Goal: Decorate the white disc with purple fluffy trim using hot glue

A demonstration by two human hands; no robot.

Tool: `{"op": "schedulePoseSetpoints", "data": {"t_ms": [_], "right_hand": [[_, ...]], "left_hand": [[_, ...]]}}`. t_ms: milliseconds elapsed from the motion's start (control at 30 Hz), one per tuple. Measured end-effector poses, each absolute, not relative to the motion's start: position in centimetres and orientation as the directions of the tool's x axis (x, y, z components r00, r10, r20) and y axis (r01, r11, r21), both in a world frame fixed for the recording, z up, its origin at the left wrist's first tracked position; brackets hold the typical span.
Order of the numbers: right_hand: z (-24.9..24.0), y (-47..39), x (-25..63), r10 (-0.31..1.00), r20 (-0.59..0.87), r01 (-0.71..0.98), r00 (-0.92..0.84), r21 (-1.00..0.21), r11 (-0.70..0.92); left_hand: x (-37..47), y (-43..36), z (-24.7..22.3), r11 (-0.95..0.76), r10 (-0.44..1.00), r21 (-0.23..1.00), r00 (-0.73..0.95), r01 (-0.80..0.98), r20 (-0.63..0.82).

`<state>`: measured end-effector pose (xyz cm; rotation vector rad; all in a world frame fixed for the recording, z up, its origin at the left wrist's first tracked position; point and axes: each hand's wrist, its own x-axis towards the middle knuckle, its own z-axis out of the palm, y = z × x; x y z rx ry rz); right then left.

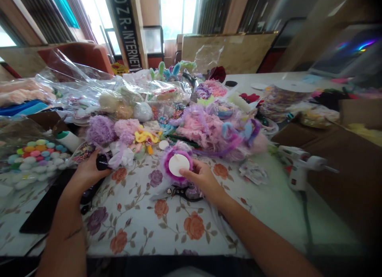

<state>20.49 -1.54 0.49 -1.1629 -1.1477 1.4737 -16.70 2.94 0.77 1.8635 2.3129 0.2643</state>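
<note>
My right hand (205,179) pinches the edge of a purple fluffy ring with a white round disc (178,164) on its face, held over the middle of the flowered cloth (134,213). Just under it on the cloth lies a black-handled tool (188,192), partly covered by the ring and my hand. At the left, my left hand (95,167) has its fingers around a small black object (102,162). More dark items lie below that hand, beside a flat black board (44,209).
Piles of pink and purple fluffy yarn (203,126) and clear plastic bags (119,90) spread across the back. A bag of colored pompoms (38,153) is at left. To the right are a white glue gun (298,167), its cord, and a cardboard box (328,161).
</note>
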Motion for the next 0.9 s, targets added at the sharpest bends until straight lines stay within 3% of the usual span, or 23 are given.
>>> {"op": "schedulePoseSetpoints", "data": {"t_ms": [367, 667, 900], "right_hand": [[0.4, -1.5, 20.5, 0.978, -0.165, -0.064, -0.127, -0.983, -0.174], [0.6, -1.7, 20.5, 0.977, -0.171, -0.062, -0.131, -0.982, -0.180], [0.7, -1.7, 20.4, 0.977, -0.163, -0.084, -0.139, -0.981, -0.176]], "left_hand": [[-17.2, 3.0, 0.1, 0.241, 0.969, 0.329, -0.244, 0.913, -0.032], [-16.5, 3.0, 0.5, 0.261, 0.965, 0.276, -0.262, 0.925, -0.035], [-15.6, 3.3, 0.6, 0.260, 0.961, 0.311, -0.277, 0.914, 0.011]]}}
